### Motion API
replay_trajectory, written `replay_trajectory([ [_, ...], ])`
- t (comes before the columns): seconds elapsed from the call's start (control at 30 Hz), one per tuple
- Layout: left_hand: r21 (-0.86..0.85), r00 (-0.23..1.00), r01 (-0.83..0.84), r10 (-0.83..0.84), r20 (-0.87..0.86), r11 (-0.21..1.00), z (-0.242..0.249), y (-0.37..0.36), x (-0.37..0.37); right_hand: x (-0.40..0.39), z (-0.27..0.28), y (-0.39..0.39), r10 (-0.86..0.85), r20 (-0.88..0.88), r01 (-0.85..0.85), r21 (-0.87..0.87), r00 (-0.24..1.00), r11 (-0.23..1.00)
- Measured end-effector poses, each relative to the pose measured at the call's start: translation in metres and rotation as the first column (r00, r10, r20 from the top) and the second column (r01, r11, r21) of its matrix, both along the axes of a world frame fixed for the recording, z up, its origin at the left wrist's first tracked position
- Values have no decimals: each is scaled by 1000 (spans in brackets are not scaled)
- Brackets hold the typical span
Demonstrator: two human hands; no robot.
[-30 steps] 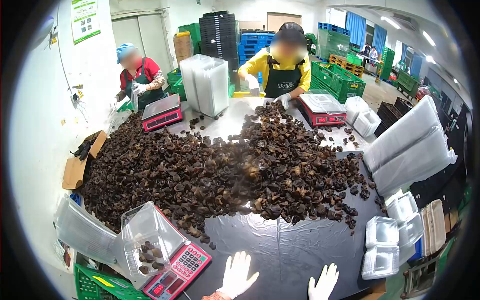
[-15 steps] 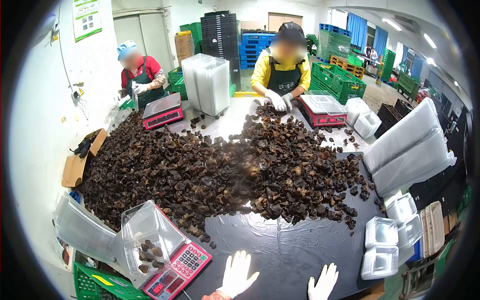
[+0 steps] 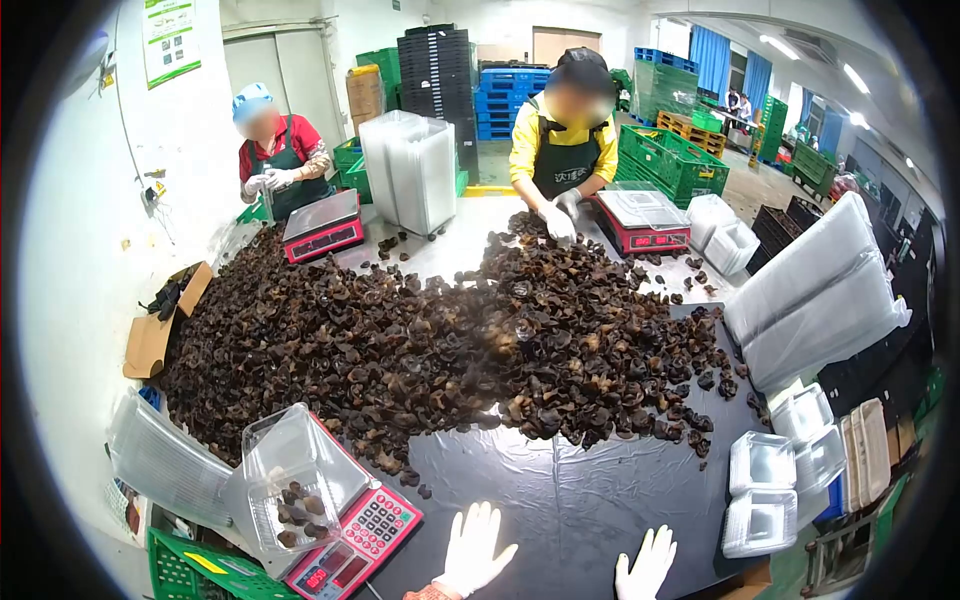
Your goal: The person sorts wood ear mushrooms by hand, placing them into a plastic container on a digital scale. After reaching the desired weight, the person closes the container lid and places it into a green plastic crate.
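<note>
My left hand (image 3: 475, 550), in a white glove, lies with fingers spread on the dark table (image 3: 560, 490), just right of a red scale (image 3: 375, 525). Farther right, my right hand (image 3: 647, 567), also gloved, is spread at the near edge with nothing in it. A clear plastic container (image 3: 290, 480) with a few dark pieces sits tilted on the scale. Beyond both hands a wide heap of dark brown wood-ear-like pieces (image 3: 400, 350) covers the table.
Stacked clear trays (image 3: 165, 455) stand at left, more containers (image 3: 762, 495) at right beside a wrapped stack (image 3: 815, 290). Across the table are two co-workers (image 3: 565, 150) (image 3: 285, 160), two red scales (image 3: 645, 225) (image 3: 322, 225) and a tall tray stack (image 3: 410, 170).
The far co-worker in yellow has shifted their hands slightly at the heap. The co-worker in red has brought both hands together. My hands have not visibly moved.
</note>
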State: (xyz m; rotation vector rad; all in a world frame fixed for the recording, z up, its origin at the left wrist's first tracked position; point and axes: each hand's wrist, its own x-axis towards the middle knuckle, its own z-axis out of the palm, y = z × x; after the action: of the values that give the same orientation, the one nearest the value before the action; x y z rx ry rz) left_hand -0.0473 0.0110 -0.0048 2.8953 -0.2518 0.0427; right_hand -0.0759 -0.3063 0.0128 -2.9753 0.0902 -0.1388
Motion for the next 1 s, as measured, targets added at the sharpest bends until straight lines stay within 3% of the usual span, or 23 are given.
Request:
replay_trajectory([
  [0.53, -29, 1000, -1, 1, 15, 1000, -3, 0, 1, -2, -7, -2, 25, 61, -23, -26, 998, 999],
  [1.0, 50, 999, 35, -33, -39, 998, 7, 1, 1, -1, 0, -1, 10, -16, -11, -32, 1000, 999],
])
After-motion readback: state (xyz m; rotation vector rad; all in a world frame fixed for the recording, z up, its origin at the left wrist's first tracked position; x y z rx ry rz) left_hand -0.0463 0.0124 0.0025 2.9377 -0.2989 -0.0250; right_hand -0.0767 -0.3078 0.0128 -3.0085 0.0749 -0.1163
